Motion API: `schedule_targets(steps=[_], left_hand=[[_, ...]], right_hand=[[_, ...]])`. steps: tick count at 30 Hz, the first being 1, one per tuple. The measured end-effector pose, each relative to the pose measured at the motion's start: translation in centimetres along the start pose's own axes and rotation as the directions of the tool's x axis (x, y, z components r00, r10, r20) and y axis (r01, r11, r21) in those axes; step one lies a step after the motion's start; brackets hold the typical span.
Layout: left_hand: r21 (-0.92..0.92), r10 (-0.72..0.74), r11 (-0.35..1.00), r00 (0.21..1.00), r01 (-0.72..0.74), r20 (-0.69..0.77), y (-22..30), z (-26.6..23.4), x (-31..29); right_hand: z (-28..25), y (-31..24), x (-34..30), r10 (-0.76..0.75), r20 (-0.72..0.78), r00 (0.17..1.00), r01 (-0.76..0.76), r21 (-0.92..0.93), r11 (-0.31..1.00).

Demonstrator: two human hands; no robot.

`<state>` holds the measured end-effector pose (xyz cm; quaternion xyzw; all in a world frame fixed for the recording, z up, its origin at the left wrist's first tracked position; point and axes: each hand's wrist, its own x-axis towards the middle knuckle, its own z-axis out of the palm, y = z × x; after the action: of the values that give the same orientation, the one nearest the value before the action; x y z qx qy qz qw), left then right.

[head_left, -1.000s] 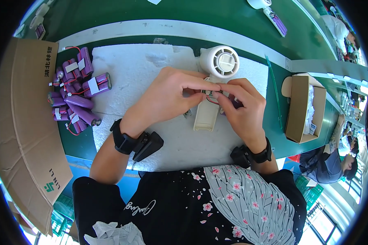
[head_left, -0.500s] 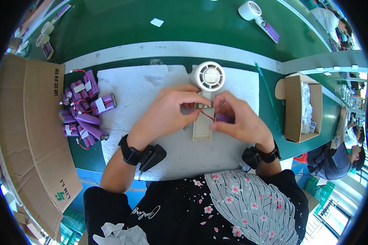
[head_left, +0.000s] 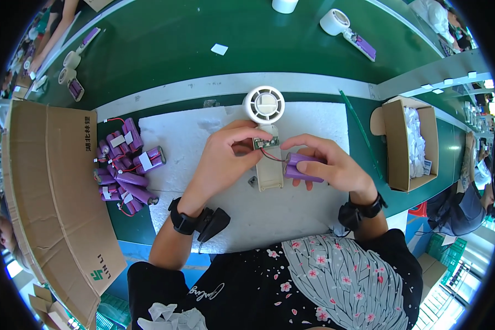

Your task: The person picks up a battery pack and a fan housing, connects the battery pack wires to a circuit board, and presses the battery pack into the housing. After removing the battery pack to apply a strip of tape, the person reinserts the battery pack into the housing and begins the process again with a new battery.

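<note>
A white handheld fan (head_left: 265, 104) lies on the foam sheet, its round head away from me and its open handle shell (head_left: 270, 177) toward me. A small green circuit board (head_left: 267, 143) sits at the top of the handle. My left hand (head_left: 225, 159) is closed at the board's left side, thumb and forefinger pinching there. My right hand (head_left: 335, 165) grips a purple battery pack (head_left: 305, 169) just right of the shell. Thin red and black wires (head_left: 271, 156) run between pack and board.
More purple battery packs (head_left: 129, 170) are piled at the left, beside a large cardboard box (head_left: 55, 181). An open carton (head_left: 393, 148) with white pieces stands at the right, near a green strip (head_left: 363, 132). Beyond a pale rail lies another fan (head_left: 335, 22) with a purple pack.
My right hand has drawn the battery pack out to the right of the shell and turned it so more shows. The left hand stays at the board. The whole view has shifted slightly.
</note>
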<state>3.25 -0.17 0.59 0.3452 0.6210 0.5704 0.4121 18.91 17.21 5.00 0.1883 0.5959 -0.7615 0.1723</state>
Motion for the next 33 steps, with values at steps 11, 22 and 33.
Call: schedule_targets(steps=[11,22,33], left_hand=[[0.123,0.062,0.991,0.989,-0.046,-0.135,-0.6,1.2,-0.1],[0.388,0.183,0.913,0.977,-0.130,-0.105,0.3,0.9,-0.2],[0.472,0.263,0.864,0.957,-0.176,-0.125,0.4,1.2,-0.1]], right_hand=[[-0.3,0.9,-0.2,-0.160,0.337,0.928,0.037,0.343,0.939],[-1.8,1.2,0.1,-0.165,0.189,0.968,0.169,-0.004,0.986],[1.6,2.2,0.8,-0.428,0.012,0.904,0.354,-0.585,0.730]])
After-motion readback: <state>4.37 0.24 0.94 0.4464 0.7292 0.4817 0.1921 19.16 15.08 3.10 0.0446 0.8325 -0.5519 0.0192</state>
